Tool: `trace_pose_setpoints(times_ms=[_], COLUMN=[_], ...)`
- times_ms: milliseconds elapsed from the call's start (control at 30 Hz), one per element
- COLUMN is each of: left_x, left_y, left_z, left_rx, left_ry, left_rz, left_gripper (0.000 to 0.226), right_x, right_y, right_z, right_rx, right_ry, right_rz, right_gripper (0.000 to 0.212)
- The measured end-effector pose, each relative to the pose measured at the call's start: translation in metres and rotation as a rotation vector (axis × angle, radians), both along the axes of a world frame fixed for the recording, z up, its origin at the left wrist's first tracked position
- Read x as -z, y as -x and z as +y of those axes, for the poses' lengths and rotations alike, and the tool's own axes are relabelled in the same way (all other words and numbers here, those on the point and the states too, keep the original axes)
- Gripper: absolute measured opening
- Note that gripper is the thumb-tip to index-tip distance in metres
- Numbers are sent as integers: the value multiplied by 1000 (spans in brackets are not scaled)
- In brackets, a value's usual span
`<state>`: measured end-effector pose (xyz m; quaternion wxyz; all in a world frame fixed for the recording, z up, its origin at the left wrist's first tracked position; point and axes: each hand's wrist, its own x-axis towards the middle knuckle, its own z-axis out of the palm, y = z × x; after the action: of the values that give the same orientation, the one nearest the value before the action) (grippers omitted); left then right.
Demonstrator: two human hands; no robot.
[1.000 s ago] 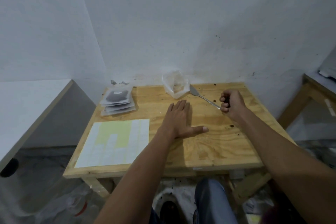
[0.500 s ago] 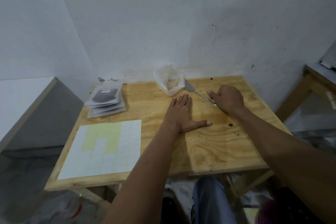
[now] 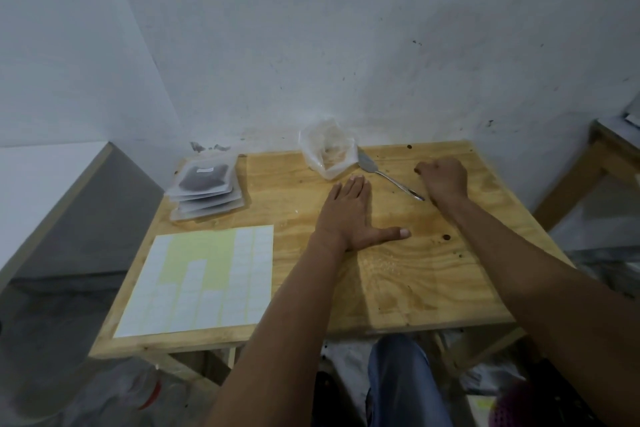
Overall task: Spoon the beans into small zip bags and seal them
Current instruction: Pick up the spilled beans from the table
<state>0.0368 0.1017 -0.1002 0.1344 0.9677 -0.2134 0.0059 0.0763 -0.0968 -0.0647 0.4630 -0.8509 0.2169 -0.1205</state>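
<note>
A metal spoon (image 3: 388, 178) lies flat on the wooden table (image 3: 433, 281), its bowl next to a crumpled clear plastic bag (image 3: 329, 152) at the back edge. My right hand (image 3: 445, 178) rests on the table as a fist just right of the spoon's handle end, apart from it and with nothing visible in it. My left hand (image 3: 348, 215) lies flat, palm down, fingers straight, thumb spread to the right, in front of the bag. A stack of sealed zip bags (image 3: 204, 191) with dark beans sits at the back left.
A sheet of white labels on yellow backing (image 3: 204, 281) covers the table's front left. A few dark beans (image 3: 446, 237) dot the wood. A grey-sided white surface (image 3: 52, 184) stands left, another wooden table (image 3: 609, 156) right. My knee (image 3: 401, 381) is under the front edge.
My right hand has laid the spoon down on the table and let go of it, settling as a fist beside the handle. My left hand has stayed flat.
</note>
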Motion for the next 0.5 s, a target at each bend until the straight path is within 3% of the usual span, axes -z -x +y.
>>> trace_pose_setpoints(times_ms=[100,167,333,500], left_x=[-1,-1,-5,-4], left_y=[1,2,3,2], left_z=[1,1,1,1], left_rx=[5,3,5,0], left_ry=[-1,0,2,20], left_rz=[-1,3,11,11], left_gripper=[136,135,134,134], right_x=[-10,-14,-17,-14], right_y=[-2,-3,-10,-25], right_z=[-2,-7,-12,-9], right_rx=[145,96,38,36], right_ry=[-798,-1041,-1281,-1191], right_rz=[-27,-48,-74,-32], right_gripper=[18,22,25,26])
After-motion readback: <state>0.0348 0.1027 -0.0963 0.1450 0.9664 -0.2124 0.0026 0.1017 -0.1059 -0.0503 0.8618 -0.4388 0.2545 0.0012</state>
